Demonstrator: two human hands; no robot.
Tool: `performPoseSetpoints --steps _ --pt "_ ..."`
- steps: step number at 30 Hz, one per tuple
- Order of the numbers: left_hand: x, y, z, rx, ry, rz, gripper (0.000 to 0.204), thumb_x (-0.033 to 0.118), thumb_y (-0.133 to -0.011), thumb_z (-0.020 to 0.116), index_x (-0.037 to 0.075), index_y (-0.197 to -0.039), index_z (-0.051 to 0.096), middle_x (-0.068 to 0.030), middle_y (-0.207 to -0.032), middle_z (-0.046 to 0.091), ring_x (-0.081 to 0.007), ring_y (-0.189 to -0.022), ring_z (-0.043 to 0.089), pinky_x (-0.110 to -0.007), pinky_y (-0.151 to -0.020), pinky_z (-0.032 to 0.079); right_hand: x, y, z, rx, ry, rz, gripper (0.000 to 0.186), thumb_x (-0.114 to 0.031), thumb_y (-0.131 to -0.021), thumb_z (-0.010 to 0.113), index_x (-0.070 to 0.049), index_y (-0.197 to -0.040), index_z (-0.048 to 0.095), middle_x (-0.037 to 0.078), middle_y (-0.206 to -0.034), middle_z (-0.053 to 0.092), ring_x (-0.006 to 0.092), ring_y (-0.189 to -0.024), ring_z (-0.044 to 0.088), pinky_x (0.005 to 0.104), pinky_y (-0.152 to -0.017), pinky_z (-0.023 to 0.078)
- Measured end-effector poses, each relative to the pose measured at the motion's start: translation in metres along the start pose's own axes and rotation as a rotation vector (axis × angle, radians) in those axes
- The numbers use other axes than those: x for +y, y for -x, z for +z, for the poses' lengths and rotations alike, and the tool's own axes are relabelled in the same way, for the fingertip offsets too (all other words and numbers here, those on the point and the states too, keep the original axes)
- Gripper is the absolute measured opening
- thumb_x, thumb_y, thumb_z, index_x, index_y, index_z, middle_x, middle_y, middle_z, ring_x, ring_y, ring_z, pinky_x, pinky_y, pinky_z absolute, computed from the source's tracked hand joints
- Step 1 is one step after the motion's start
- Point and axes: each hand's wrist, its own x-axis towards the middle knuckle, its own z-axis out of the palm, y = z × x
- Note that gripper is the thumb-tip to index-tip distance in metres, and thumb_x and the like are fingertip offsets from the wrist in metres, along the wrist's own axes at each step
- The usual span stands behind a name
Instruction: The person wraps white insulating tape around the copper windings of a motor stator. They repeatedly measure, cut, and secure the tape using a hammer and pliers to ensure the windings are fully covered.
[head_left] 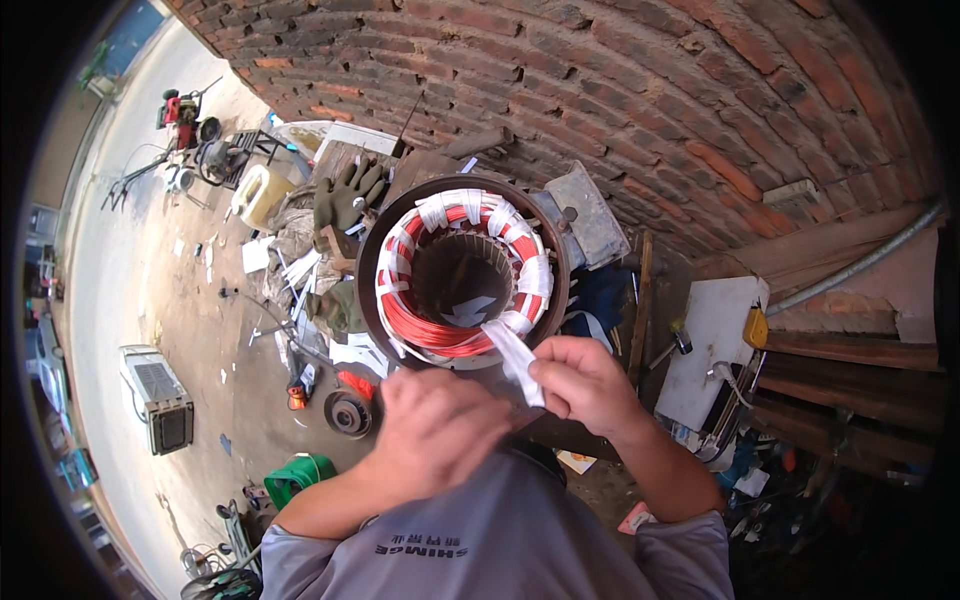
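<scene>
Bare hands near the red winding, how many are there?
2: the right hand, pinching a white strip at the red winding, and the left hand, blurred, farther left. No others show.

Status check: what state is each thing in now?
Red winding: partly wrapped, bare at near left
White tape: strip extends off the winding
Right hand: pinching the tape
Left hand: blurred, grip unclear
Round housing: open on top
Dark glove: lying unworn
</scene>
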Motion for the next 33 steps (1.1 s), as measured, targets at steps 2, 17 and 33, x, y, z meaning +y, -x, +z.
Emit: performPoseSetpoints --steps 2,17,33 --pt "-0.022 0.001 -0.010 0.094 0.065 -0.155 0.025 0.003 -0.079 0.079 0.002 -0.103 0.072 -0.0114 -0.098 0.069 -0.0303 -0.091 0.064 -0.041 -0.082 0.050 -0.009 -0.003 -0.007 0.085 0.035 -0.071 0.016 -0.012 -0.100 0.058 0.000 -0.094 0.065 -0.002 -0.067 0.058 0.0025 -0.050 0.045 0.0212 -0.045 0.031" --pt "-0.065 0.006 -0.009 -0.006 0.009 -0.058 0.030 -0.004 -0.075 0.078 0.001 -0.105 0.073 -0.0110 -0.100 0.066 -0.0282 -0.087 0.066 -0.038 -0.072 0.054 -0.042 -0.042 0.021 -0.065 1.218 -0.981 0.022 0.005 -0.079 0.071 -0.001 -0.100 0.071 0.009 -0.095 0.065 0.0270 -0.083 0.066 0.0372 -0.071 0.056" --pt "-0.092 -0.002 -0.006 -0.066 0.128 0.029 0.036 0.008 -0.061 0.073 0.000 -0.097 0.074 -0.0096 -0.098 0.065 -0.0205 -0.075 0.062 -0.032 -0.061 0.052 -0.052 -0.060 0.020 -0.290 1.309 -0.864 0.022 -0.006 -0.072 0.070 0.000 -0.093 0.070 0.010 -0.088 0.063 0.0252 -0.072 0.063 0.0360 -0.061 0.052"
